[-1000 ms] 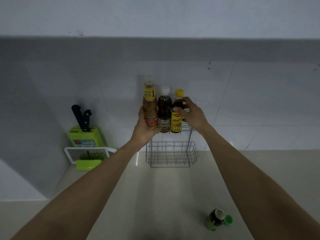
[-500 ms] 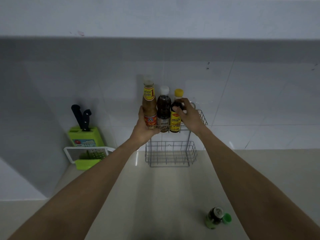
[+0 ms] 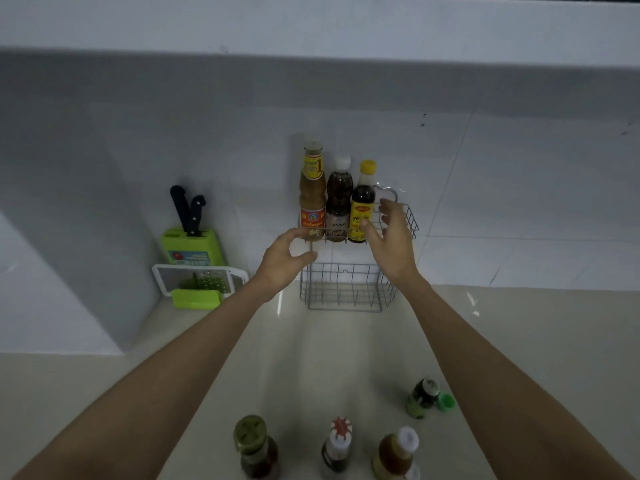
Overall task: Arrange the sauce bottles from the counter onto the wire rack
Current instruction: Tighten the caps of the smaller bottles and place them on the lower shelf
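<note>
A two-tier wire rack (image 3: 346, 289) stands against the tiled wall. Its upper shelf holds three bottles side by side: a tall brown sauce bottle (image 3: 312, 192), a dark bottle with a white cap (image 3: 339, 200) and a dark bottle with a yellow cap (image 3: 362, 202). My left hand (image 3: 285, 259) hovers open just below and in front of the tall bottle. My right hand (image 3: 391, 237) is open beside the yellow-capped bottle, fingers spread, holding nothing. Near the counter's front stand a green-capped jar (image 3: 255, 446), a red-and-white-capped bottle (image 3: 337, 448), a white-capped bottle (image 3: 396, 452) and a small green bottle (image 3: 423, 396).
A green knife block (image 3: 192, 247) with two black-handled knives sits at the back left, with a white-framed grater (image 3: 199, 284) on a green base in front of it. The rack's lower basket holds nothing. A pale counter (image 3: 346, 358) stretches between rack and front bottles.
Both hands have let go of the outer bottles on the upper shelf and drawn back, opening. The view has tilted down, bringing three more bottles into sight at the counter's front.
</note>
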The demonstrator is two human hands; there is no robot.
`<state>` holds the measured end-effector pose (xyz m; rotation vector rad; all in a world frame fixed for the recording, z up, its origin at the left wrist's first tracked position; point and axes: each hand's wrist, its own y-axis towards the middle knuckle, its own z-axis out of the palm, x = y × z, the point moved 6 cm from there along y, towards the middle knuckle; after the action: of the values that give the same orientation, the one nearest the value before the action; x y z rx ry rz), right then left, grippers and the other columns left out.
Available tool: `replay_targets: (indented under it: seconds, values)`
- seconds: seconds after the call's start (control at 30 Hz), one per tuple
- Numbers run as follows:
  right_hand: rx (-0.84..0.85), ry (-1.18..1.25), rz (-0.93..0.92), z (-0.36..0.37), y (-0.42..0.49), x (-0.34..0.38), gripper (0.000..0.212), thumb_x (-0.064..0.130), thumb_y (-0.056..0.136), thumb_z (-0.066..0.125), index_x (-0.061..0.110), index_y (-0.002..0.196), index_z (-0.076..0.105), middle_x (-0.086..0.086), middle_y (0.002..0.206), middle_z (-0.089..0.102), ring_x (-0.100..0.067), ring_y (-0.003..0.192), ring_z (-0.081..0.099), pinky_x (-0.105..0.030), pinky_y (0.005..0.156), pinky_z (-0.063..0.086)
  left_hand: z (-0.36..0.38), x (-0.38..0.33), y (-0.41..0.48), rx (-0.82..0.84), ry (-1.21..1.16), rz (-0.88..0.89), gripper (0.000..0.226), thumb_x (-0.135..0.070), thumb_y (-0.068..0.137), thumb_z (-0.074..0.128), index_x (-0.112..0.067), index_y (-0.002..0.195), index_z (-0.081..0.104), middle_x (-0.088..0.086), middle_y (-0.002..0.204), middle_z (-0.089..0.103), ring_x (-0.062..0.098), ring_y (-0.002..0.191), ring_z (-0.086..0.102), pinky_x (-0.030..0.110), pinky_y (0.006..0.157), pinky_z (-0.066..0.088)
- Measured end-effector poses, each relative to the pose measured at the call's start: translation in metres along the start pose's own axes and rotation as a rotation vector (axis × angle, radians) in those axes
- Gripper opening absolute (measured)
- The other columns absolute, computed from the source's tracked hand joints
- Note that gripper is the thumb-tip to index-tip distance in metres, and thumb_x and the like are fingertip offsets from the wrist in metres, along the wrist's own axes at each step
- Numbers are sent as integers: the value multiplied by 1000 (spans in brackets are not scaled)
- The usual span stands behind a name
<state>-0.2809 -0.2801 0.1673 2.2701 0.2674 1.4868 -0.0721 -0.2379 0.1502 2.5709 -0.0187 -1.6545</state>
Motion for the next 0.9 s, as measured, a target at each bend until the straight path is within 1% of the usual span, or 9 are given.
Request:
replay_targets:
  seconds: [0.1, 0.27, 0.37, 0.47, 0.6, 0.67, 0.73, 0.8, 0.9]
  values:
    - [88, 11, -8, 9, -32, 4, 43, 17, 92, 60, 14, 131, 43, -2, 129, 53, -15, 116, 51, -33, 99, 45, -10, 20, -31, 39, -81, -53, 36, -13, 87, 66, -16, 123, 62, 1, 132, 60, 15, 124, 52, 27, 105, 39]
    - [312, -37, -21, 37, -89, 11, 30, 9, 91, 59, 17, 119, 55, -3, 125, 57, -14, 110, 56, -34, 95, 51, -35, 66, -100, -63, -199, -171, 30, -2, 89, 60, -5, 119, 64, 6, 112, 67, 3, 94, 61, 11, 83, 45]
    - [477, -64, -72, 59, -124, 19, 23, 6, 89, 61, 17, 108, 63, -1, 114, 64, -12, 101, 61, -31, 92, 52, -48, 102, -148, -157, -217, -276, 31, -2, 90, 58, -5, 120, 64, 5, 112, 68, 2, 88, 60, 4, 67, 43]
    - [679, -91, -135, 81, -156, 29, 18, 9, 88, 62, 17, 104, 67, 3, 107, 68, -9, 97, 63, -28, 90, 52, -51, 135, -196, -192, -212, -355, 35, 5, 90, 53, -5, 122, 63, 7, 114, 67, 16, 104, 61, 10, 73, 43]
    - [933, -135, -220, 103, -199, 55, 19, 32, 88, 65, 20, 103, 68, 7, 102, 70, -3, 92, 64, -24, 85, 53, -36, 162, -244, -77, -165, -390, 71, 28, 71, 32, -8, 126, 56, 7, 126, 59, 24, 126, 51, 26, 98, 45]
    - [1052, -216, -268, 113, -220, 64, 35, 47, 84, 66, 23, 109, 64, 6, 106, 67, -4, 91, 63, -26, 82, 54, -19, 164, -259, 50, -122, -362, 73, 21, 68, 42, -14, 132, 52, 0, 132, 55, 16, 127, 47, 34, 107, 38]
    - [1121, -303, -323, 122, -236, 70, 46, 54, 81, 66, 24, 115, 61, 4, 109, 64, -9, 91, 62, -27, 80, 53, -2, 165, -267, 120, -117, -368, 67, 8, 73, 62, -22, 133, 49, -7, 129, 54, 9, 124, 45, 30, 103, 34]
    - [1135, -357, -365, 127, -246, 73, 46, 51, 79, 69, 22, 113, 61, 2, 105, 62, -13, 93, 59, -29, 79, 51, 11, 168, -269, 95, -103, -382, 62, -13, 75, 76, -27, 130, 52, -10, 124, 57, 9, 118, 49, 23, 92, 39]
    - [1144, -397, -388, 131, -254, 77, 40, 40, 79, 73, 18, 111, 62, -2, 106, 58, -17, 98, 55, -30, 81, 47, 21, 164, -266, -11, -34, -340, 43, -29, 82, 73, -28, 122, 56, -15, 104, 63, -1, 93, 58, 7, 71, 43]
